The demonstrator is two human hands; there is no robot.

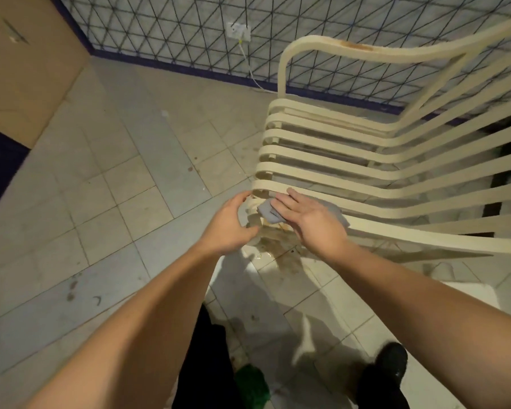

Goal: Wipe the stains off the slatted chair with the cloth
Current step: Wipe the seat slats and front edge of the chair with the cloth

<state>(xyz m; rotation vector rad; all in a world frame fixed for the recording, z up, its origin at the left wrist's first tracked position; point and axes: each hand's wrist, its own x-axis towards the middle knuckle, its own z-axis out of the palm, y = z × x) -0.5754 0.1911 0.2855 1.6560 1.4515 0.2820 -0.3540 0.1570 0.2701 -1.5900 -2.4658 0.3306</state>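
Grey cloth [268, 213] lies on the front end of the nearest slat of the cream slatted chair [366, 160], just past frame centre toward 12 o'clock. My right hand [309, 219] lies flat on it, fingers straight, pressing it to the slat. My left hand [229, 224], at 9 o'clock of the cloth, curls around the slat's front edge. Brown stains [281, 240] on the tiled floor [115, 202] at 6 o'clock of the cloth. Rusty mark [357, 46] on the armrest. Wall socket [239, 31] at 12 o'clock.
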